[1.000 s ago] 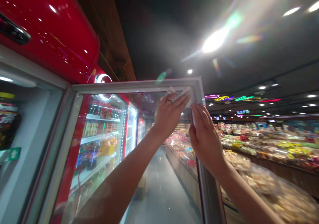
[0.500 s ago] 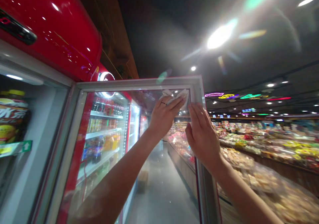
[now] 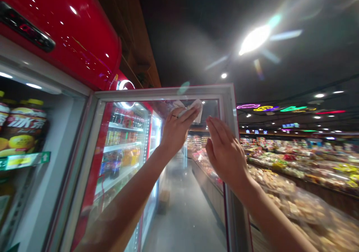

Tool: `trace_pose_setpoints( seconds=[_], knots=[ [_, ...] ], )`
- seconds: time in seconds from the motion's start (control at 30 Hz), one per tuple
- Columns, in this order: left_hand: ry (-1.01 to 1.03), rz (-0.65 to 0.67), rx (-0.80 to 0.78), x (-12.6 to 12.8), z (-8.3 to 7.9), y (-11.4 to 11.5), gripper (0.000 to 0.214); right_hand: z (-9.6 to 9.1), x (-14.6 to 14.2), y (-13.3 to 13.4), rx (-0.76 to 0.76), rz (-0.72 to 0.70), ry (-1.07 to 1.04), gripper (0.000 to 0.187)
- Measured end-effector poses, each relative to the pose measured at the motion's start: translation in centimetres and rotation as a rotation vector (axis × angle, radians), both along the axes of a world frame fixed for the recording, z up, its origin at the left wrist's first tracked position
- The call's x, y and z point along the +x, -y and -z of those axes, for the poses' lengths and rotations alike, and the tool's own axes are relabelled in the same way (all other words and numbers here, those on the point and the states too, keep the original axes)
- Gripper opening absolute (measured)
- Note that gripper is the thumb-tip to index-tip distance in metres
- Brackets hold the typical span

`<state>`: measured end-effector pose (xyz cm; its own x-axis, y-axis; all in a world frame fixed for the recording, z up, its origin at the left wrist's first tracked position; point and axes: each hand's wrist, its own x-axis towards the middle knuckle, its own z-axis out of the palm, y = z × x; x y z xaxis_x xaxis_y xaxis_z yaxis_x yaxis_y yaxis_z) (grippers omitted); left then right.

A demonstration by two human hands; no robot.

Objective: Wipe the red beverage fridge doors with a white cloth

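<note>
My left hand [image 3: 174,131], with a ring on one finger, presses a crumpled white tissue [image 3: 198,107] against the upper part of a glass door's inner face. Pale tissue shows beyond the fingertips and above the knuckles. The swung-out door has a grey frame [image 3: 162,93]. To the right, my right hand [image 3: 226,151] is at the door's free edge, holding nothing, its fingers stretched up and slightly apart. Its palm is turned from view, so I cannot tell exactly where it touches the frame or glass.
At left stands the red cooler [image 3: 70,31] with bottled drinks [image 3: 25,126] on its shelf. Through the glass, more lit coolers [image 3: 123,143] line an aisle floor [image 3: 187,207], where a brown box [image 3: 164,199] sits. Food displays [image 3: 303,196] fill the right side.
My left hand and the tissue have slid left across the glass. My right hand's fingertips have shifted left from the frame over the pane. The view has turned slightly left.
</note>
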<state>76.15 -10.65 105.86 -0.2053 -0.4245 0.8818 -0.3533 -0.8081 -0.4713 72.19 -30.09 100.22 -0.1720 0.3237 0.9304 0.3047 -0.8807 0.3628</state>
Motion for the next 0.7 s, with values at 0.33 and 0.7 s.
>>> trace_pose_setpoints(
  seconds=[0.33,0.7],
  knots=[
    [-0.029,-0.002,-0.076,0.4,-1.4,-3.0,0.077,0.0,0.0,-0.2,-0.04,0.006,0.034,0.058],
    [-0.035,-0.082,-0.051,0.5,1.2,-5.6,0.073,-0.3,0.8,-0.8,-0.09,-0.098,-0.076,0.06]
  ],
)
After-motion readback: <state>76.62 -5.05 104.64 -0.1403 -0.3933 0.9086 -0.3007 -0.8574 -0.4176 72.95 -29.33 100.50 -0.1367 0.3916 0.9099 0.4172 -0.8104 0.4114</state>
